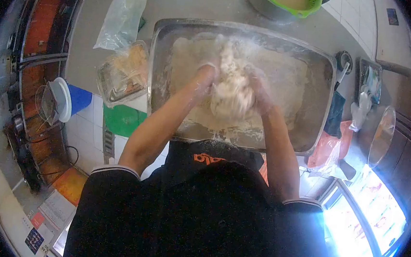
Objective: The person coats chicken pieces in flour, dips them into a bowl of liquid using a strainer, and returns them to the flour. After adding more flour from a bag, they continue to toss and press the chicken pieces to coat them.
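A large metal tray (328, 90) spreads out in front of me, its bottom covered with pale flour (286, 81). In its middle a heap of flour-coated pieces (232, 94) is smeared by motion, with a haze of flour above it; their kind cannot be made out. My left hand (208, 74) is at the left side of the heap, and my right hand (261, 88) at its right side. Both hands are dusted white and blurred, their fingers hidden by the flour and the pieces.
Left of the tray lie a clear plastic bag (122, 18) and a clear container (122, 76) with yellowish food. A green colander (299, 12) in a metal bowl stands behind. A dark cloth (334, 114) hangs at the right, near a glass-door fridge (352, 227).
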